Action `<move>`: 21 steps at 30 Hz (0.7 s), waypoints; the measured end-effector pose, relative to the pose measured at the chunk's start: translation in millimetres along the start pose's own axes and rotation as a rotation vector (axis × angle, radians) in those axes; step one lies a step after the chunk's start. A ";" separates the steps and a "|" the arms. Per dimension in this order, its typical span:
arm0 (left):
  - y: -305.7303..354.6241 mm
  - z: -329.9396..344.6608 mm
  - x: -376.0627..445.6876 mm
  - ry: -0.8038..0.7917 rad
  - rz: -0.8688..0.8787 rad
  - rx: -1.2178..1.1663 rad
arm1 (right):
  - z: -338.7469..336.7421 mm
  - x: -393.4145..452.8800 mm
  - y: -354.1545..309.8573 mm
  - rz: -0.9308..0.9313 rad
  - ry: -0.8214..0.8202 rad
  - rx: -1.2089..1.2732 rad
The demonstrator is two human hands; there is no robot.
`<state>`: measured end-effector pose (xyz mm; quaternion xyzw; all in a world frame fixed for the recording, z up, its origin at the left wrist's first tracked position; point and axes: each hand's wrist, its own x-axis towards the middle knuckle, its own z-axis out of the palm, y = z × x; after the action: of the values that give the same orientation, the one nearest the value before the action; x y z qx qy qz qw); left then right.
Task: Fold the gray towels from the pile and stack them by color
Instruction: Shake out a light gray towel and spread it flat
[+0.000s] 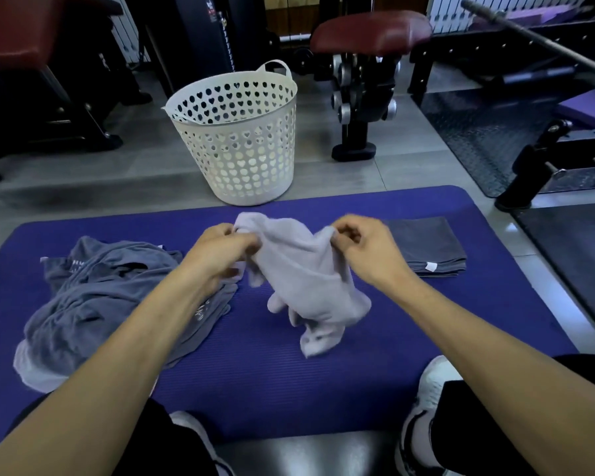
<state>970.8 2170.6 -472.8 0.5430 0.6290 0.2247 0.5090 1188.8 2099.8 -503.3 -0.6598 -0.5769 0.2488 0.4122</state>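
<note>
While both hands pinch the light gray towel (306, 269) (left hand (220, 252), right hand (364, 249)), pile (93, 304) lettering unreadable.

I sit on a purple mat (261, 379) over gray floor tiles (83, 180), facing a white heart-holed basket (241, 149), maroon-padded gym benches (371, 29) and a barbell (529, 27).

White lettering on the dark gray pile (97, 290) is illegible.

Light gray towel (303, 269) between left hand (220, 249) and right hand (364, 249)
</note>
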 end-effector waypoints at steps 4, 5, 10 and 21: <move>-2.0 3.6 -9.6 -0.135 0.416 0.390 | -10.3 6.8 -36.9 -0.160 -0.109 0.019; 1.2 10.2 -15.4 -0.250 0.521 0.299 | -10.4 7.4 -41.8 -0.184 -0.130 0.001; 3.0 29.1 -13.9 -0.158 0.647 0.143 | -16.0 9.6 -44.4 -0.140 -0.128 0.073; 0.8 5.5 -3.0 -0.088 0.291 -0.057 | -21.1 9.0 1.8 0.021 -0.285 -0.272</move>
<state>975.6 2166.6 -473.1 0.6230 0.5142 0.2899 0.5133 1208.7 2103.0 -492.2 -0.6736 -0.6507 0.2636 0.2309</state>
